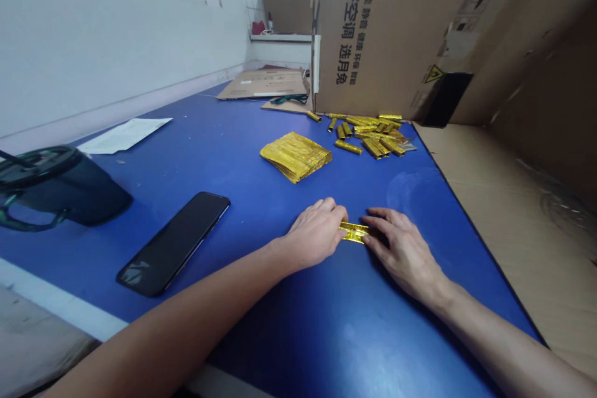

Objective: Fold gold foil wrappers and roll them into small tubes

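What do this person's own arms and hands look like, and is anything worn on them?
Both the left hand and the right hand are bare, without gloves. No sleeves show on the forearms, and I see no watch, bracelet, ring, cable or marking.

I think this is an improvised work corner; home or small workshop, I can't tell. Under the L fingers (328, 204) and R fingers (381, 214) is a blue table (252, 168) w/ a gold foil strip (354, 232); left of them, a phone (175, 242) and mug (88, 189); beyond, a big cardboard box (396, 31).
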A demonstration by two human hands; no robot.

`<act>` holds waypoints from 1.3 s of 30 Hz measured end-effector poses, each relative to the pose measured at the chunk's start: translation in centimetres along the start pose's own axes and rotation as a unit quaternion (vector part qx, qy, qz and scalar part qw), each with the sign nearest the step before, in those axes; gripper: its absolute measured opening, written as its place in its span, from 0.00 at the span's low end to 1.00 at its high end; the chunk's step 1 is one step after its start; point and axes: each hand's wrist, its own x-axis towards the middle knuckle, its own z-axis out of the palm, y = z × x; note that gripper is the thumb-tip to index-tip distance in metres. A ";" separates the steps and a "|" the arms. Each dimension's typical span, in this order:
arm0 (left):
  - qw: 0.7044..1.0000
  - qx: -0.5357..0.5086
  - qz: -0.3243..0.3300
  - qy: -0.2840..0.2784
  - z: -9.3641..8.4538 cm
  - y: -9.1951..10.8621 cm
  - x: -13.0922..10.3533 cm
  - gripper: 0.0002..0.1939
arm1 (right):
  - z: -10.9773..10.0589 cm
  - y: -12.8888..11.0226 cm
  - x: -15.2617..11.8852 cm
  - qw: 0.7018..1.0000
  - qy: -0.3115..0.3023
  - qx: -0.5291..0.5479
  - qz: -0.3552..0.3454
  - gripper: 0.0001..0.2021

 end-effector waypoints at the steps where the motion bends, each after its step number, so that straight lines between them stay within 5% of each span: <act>1: 1.000 0.008 -0.003 -0.004 -0.1 0.0 0.0 0.06 | 0.1 0.1 0.0 1.000 -0.002 -0.004 -0.001 0.13; 10: 0.979 0.184 0.084 -0.003 -0.4 1.2 -0.6 0.12 | 0.0 -0.2 -0.3 0.995 -0.003 -0.090 -0.039 0.13; 22: 0.982 0.175 0.069 -0.006 0.0 1.4 -0.8 0.11 | -0.6 -1.4 -0.7 0.982 -0.084 -0.158 -0.067 0.18; 33: 0.972 0.226 0.058 -0.020 -0.4 2.6 -1.4 0.12 | -1.0 -1.5 -1.0 0.973 -0.173 -0.136 -0.066 0.36; 39: 0.971 0.232 0.057 -0.023 1.0 2.4 -2.6 0.23 | -1.4 -1.4 -1.1 0.968 -0.202 -0.132 -0.065 0.37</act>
